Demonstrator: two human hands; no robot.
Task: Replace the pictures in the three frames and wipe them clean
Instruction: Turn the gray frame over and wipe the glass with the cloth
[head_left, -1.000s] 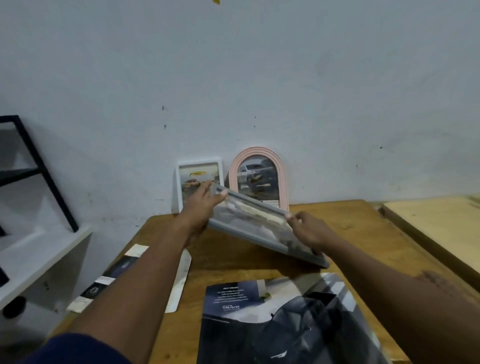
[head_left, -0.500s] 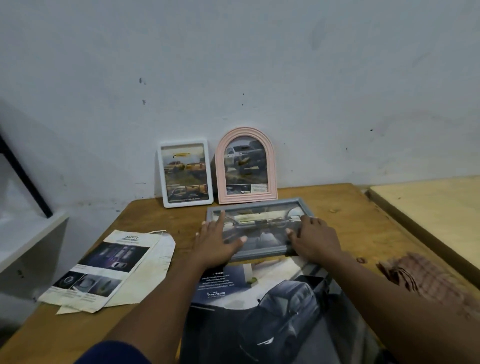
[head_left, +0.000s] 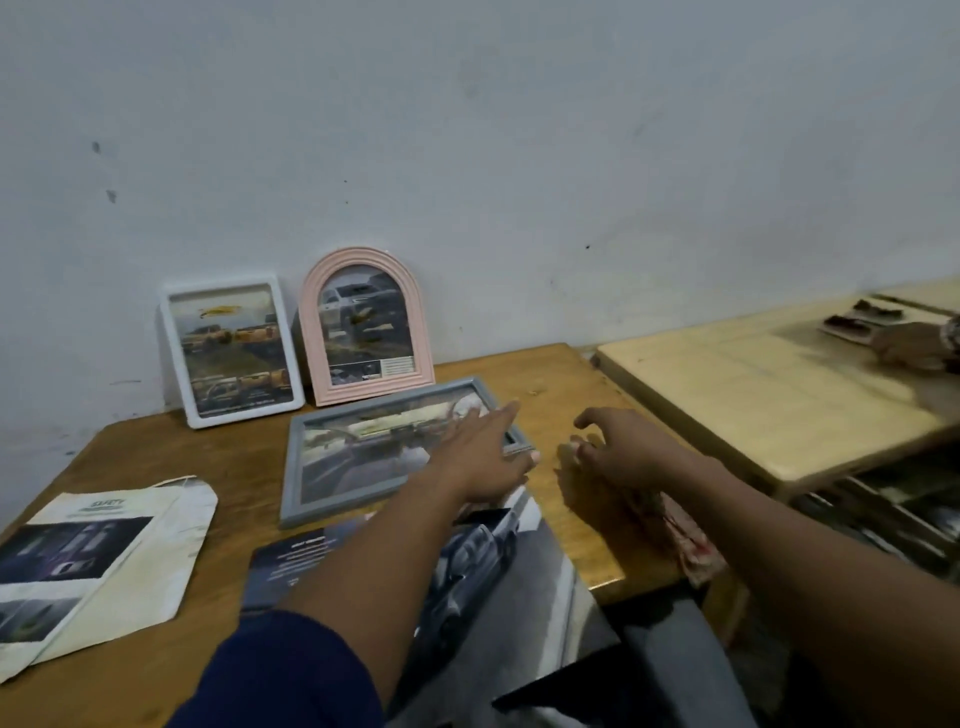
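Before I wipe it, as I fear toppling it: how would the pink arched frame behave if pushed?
The pink arched frame stands nearly upright against the wall, so a sideways nudge might tip it. Its moulded rim looks rigid and it is likely light. Any glazing in front could be fragile.
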